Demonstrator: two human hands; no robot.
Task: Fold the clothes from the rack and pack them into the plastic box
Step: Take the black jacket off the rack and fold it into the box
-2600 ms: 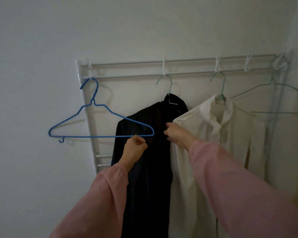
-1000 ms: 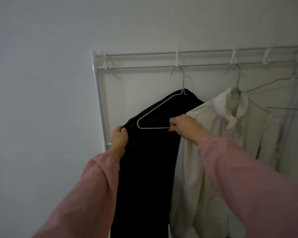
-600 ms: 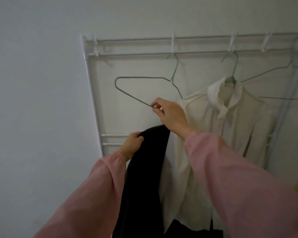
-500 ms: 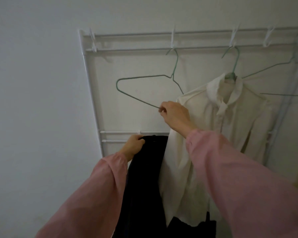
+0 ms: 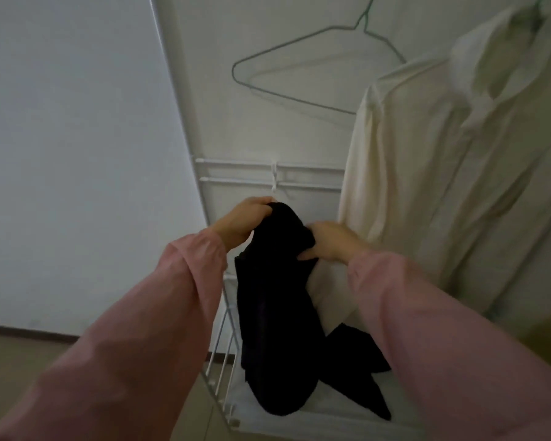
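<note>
A black garment (image 5: pixel 277 319) hangs off its hanger in front of me, with its lower end draped over the rack's bottom shelf. My left hand (image 5: pixel 240 222) grips its top edge on the left. My right hand (image 5: pixel 328 241) grips the same top edge on the right. The bare green wire hanger (image 5: pixel 303 70) dangles tilted above my hands. A cream shirt (image 5: pixel 452 160) hangs on its own hanger to the right. The plastic box is not in view.
The white clothes rack has a left post (image 5: pixel 185 128), two mid rails (image 5: pixel 245 170) and a wire bottom shelf (image 5: pixel 223 374). A pale wall lies to the left, with a dark baseboard and beige floor (image 5: pixel 19 361) below.
The black garment came off the green hanger. My right hand let go of the hanger and came down to grip the garment beside my left hand. The view tilted downward.
</note>
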